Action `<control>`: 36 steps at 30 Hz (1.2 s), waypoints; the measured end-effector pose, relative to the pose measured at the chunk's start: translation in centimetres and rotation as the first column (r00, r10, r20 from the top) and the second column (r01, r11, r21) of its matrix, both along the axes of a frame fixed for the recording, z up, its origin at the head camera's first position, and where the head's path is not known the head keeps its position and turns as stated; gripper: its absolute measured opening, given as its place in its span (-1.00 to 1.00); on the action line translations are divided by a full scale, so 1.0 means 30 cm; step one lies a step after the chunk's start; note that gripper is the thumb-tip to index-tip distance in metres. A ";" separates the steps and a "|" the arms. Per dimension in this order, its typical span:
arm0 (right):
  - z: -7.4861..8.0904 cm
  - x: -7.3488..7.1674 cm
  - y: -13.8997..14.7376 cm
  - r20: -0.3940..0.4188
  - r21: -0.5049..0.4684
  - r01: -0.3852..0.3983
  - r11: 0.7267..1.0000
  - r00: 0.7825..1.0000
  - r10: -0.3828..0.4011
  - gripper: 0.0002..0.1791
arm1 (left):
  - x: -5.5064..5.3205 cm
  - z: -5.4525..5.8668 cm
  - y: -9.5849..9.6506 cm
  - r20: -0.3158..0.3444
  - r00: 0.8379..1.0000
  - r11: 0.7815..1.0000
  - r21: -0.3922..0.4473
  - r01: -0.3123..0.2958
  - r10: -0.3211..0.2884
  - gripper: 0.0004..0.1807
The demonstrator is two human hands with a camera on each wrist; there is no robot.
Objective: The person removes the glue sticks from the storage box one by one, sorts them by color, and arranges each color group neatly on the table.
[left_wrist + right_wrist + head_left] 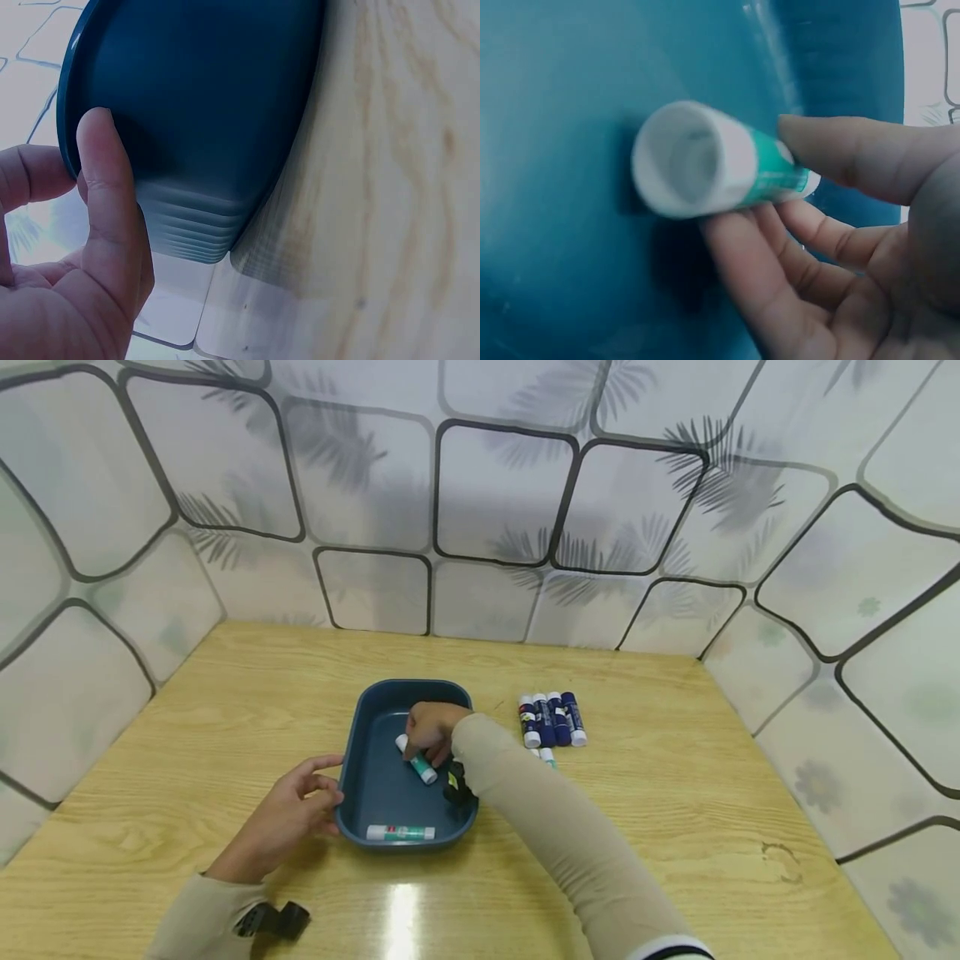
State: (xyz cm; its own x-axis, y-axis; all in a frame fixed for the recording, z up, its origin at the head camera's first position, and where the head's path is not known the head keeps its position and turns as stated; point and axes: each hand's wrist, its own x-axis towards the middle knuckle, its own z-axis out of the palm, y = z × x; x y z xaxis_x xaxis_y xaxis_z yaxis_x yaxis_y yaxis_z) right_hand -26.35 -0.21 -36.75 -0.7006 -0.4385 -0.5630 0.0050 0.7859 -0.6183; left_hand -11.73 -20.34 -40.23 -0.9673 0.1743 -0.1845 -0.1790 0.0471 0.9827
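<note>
A dark blue rectangular tray (362,760) lies on the table. My left hand (300,802) is at its left side, holding the rim between thumb and index finger; the left wrist view shows the thumb (109,187) against the outer wall. Reaching into the tray, my right hand (435,731) pinches a green-and-white glue stick (422,767) between thumb and fingers. In the right wrist view this glue stick (739,169) points its white end at the camera, close over the tray floor. Another green-and-white glue stick (401,832) lies along the tray's near wall.
Right of the tray, several dark blue and white glue sticks (551,720) lie side by side on the wooden table (675,810). Partly hidden by my right sleeve, more green-and-white glue sticks (548,757) show just below them. Patterned walls (495,485) close off the back and sides.
</note>
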 end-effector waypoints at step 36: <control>0.127 0.041 0.239 -0.043 -0.415 0.185 0.891 0.974 -0.223 -0.57 | -0.003 -0.004 0.000 -0.010 1.000 1.000 0.008 -0.018 0.018 -0.39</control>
State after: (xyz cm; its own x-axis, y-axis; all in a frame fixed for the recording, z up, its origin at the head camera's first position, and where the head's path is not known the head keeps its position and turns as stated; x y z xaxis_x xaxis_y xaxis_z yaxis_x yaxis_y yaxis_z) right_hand -25.13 6.97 -32.95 -0.8374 -0.4574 -0.2994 0.0695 0.4541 -0.8882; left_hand -11.83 -20.32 -40.36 -0.9721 0.1581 -0.1733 -0.1697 0.0362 0.9848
